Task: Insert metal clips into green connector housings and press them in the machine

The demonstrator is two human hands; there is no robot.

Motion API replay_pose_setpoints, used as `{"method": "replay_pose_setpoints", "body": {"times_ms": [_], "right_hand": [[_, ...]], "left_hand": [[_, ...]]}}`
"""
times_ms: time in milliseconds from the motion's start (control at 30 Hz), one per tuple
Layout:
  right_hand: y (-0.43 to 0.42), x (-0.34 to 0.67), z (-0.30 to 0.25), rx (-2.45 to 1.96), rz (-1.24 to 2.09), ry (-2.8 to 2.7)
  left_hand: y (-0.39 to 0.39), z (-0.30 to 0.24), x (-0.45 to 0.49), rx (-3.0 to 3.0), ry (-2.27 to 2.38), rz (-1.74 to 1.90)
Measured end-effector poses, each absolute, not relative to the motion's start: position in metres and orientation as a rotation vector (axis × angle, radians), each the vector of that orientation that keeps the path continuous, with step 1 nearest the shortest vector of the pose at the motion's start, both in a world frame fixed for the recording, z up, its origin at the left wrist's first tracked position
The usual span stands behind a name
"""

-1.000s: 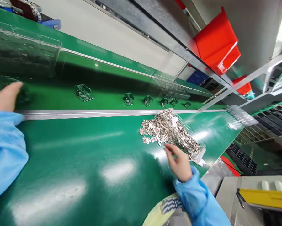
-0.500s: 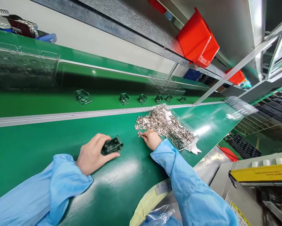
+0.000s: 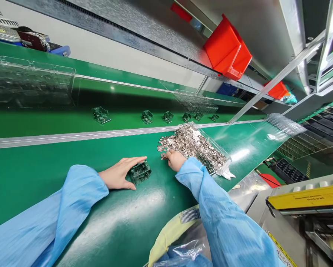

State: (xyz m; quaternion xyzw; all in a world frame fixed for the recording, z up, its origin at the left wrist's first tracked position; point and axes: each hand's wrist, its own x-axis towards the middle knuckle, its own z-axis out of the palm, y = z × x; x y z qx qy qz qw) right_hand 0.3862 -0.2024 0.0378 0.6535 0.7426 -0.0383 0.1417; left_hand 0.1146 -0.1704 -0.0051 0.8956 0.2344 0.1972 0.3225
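Observation:
On the green work surface, my left hand (image 3: 119, 173) has its fingers along the far side and its thumb by the near side of a small dark green circuit board assembly (image 3: 140, 172). My right hand (image 3: 175, 160) is closed in a pinch at the near left edge of a heap of small silvery metal pieces (image 3: 184, 141). One metal piece (image 3: 163, 156) shows at its fingertips. The heap spills out of a clear plastic tray (image 3: 214, 142) lying to the right of that hand.
Several similar board assemblies (image 3: 147, 116) stand in a row beyond a metal rail (image 3: 122, 133). Clear trays (image 3: 30, 83) are stacked at far left. A red bin (image 3: 227, 48) hangs over the bench. White crumpled material (image 3: 226, 173) lies by the tray's near end.
My left hand has shifted right and its fingers have straightened along the board assembly, which sits slightly further right and turned. My right hand stays pinched at the heap's edge.

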Motion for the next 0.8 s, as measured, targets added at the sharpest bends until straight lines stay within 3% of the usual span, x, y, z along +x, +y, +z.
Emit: {"method": "replay_pose_setpoints", "body": {"times_ms": [367,667,733,800], "right_hand": [[-0.214,0.393,0.025,2.134,-0.252,2.179],[-0.278,0.408,0.050,2.495,-0.588,2.547],[-0.317,0.406,0.055,2.683,-0.750,2.604],[-0.358,0.399,0.055,2.980,-1.174,2.560]], "left_hand": [[-0.203,-0.010,0.131,2.278,0.913,0.814],[-0.241,-0.015,0.153,1.487,0.832,0.943],[-0.252,-0.012,0.160,1.430,0.778,0.961],[-0.265,-0.007,0.171,1.393,0.731,0.958]]}}
